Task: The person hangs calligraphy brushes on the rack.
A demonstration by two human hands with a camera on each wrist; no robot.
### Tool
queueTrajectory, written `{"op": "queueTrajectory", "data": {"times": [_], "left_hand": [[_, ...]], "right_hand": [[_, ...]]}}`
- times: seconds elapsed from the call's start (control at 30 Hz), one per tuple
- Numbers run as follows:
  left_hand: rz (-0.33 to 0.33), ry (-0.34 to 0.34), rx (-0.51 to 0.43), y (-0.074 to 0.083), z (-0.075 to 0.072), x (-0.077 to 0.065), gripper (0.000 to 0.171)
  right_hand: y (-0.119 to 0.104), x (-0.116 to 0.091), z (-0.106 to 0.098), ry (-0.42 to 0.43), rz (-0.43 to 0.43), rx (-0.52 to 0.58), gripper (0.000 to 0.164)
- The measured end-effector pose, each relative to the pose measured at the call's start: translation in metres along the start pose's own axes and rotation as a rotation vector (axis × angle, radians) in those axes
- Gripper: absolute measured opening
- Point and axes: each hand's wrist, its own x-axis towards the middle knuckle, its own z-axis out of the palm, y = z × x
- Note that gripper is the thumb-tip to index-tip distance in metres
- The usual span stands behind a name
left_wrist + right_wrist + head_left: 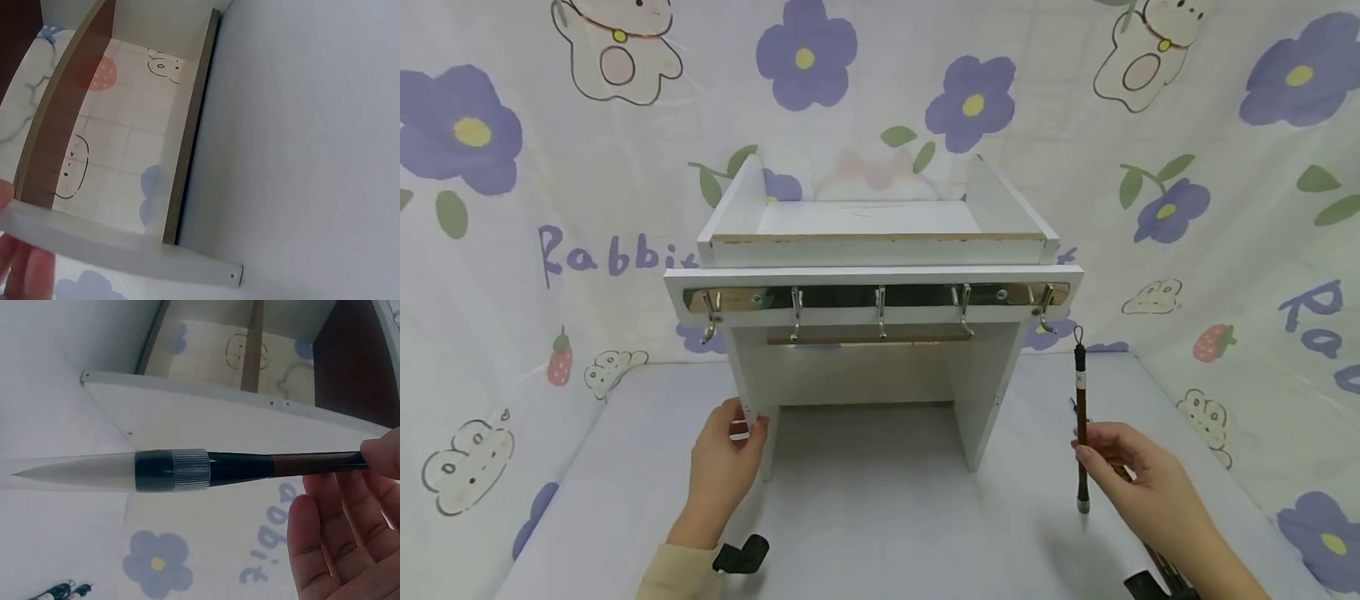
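Note:
A white wooden rack (988, 383) stands on the table in the head view, with a shiny metal strip of several hooks (881, 312) along its front. My left hand (724, 467) grips the front edge of its left side panel (125, 250), thumb on one side and fingers on the other. To the right of the rack, my right hand (1142, 475) pinches a calligraphy brush (1081, 383) by its dark brown handle. The brush hangs upright, its cord loop on top. Seen from the right wrist, pale bristles (81, 470) sit inside a clear cap.
More brushes (1167, 571) lie by my right forearm, partly hidden; their loop ends (59, 590) show in the right wrist view. A white cloth (880, 533) covers the table. Behind hangs a curtain (880, 100) printed with purple flowers and rabbits.

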Motion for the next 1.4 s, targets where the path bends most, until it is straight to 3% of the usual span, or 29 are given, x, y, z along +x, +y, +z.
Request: {"op": "queueTrajectory", "data": {"times": [0.2,0.47,1.0,1.4], "left_hand": [[-0.016,-0.021,-0.019,0.005,0.000,0.002,0.033],[-0.066,-0.052,-0.033,0.008,0.000,0.004,0.042],[-0.009,-0.008,0.004,0.005,0.003,0.002,0.034],[-0.023,-0.020,0.007,0.004,0.003,-0.001,0.036]], "right_hand": [[-0.007,0.002,0.005,-0.044,-0.018,0.043,0.014],[-0.010,0.007,0.003,-0.042,-0.042,0.020,0.015],[-0.014,0.005,-0.001,-0.061,0.005,0.002,0.015],[-0.014,0.001,0.000,-0.060,0.003,0.038,0.015]]}}
